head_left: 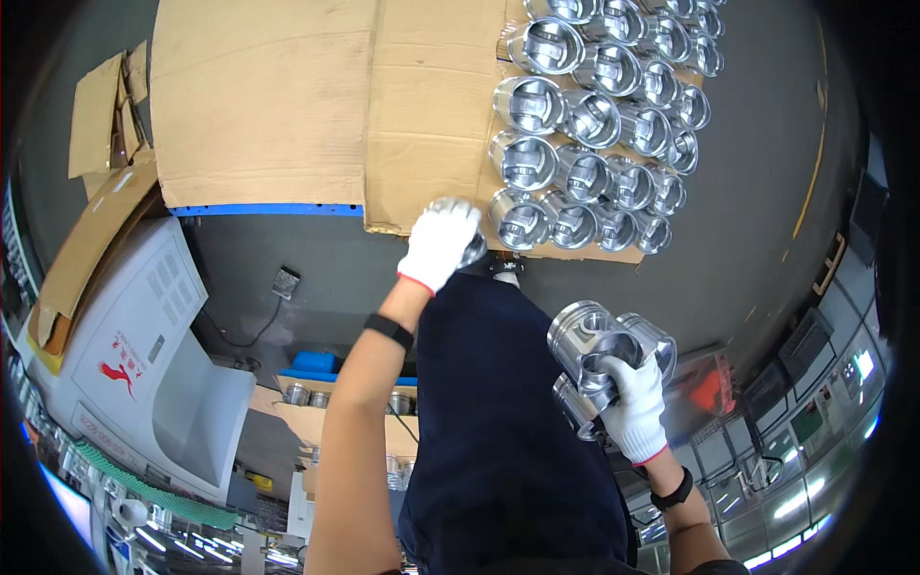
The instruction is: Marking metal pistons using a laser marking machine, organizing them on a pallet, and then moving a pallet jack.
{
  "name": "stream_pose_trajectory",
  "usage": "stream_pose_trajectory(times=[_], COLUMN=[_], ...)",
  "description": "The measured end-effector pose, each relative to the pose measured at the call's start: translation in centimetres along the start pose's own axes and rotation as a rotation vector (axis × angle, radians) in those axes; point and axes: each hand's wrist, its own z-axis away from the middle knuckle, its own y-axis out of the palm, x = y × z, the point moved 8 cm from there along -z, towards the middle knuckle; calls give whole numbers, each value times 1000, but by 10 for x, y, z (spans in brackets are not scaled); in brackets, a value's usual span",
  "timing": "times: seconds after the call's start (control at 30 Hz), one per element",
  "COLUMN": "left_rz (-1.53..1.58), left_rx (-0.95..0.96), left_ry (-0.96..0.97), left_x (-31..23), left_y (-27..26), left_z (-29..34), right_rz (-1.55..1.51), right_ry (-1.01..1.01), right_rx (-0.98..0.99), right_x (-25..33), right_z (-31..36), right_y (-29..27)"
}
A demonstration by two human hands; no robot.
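My left hand [441, 240], in a white knit glove, is over the near edge of the cardboard, just left of the nearest row of pistons. Its fingers are closed round a piston [473, 252], mostly hidden by the glove, with only a shiny curved part showing. Off to the right, my right hand [634, 407], also gloved, grips a cluster of shiny metal pistons [582, 335] held together in front of my leg. Its fingers reach into their open ends. Many more pistons [525, 161] stand in rows on the cardboard, open ends up.
Flat cardboard sheets [259, 105] cover a surface with a blue edge [268, 210]. On the left stands a white machine [144, 335], with torn cardboard [101, 115] beyond it. Behind me is a shelf with more pistons [297, 394]. A cable with a box [286, 282] lies on the floor.
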Motion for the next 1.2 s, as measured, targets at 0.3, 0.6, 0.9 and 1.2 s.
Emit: stream_pose_trajectory(times=[0.3, 0.6, 0.9, 1.2], left_rz=[63, -142, 22, 151], left_rx=[-76, -247, 221, 276], left_ry=[221, -380, -951, -926], left_x=[11, 172, 298, 308], left_y=[-13, -179, -112, -117], left_z=[-56, -49, -46, -46], right_rz=[-31, 99, 47, 283], right_ry=[-98, -238, -520, -415], right_rx=[60, 105, 48, -291], right_x=[41, 109, 210, 212], right_z=[-36, -91, -308, -553], right_y=[-3, -40, -24, -69])
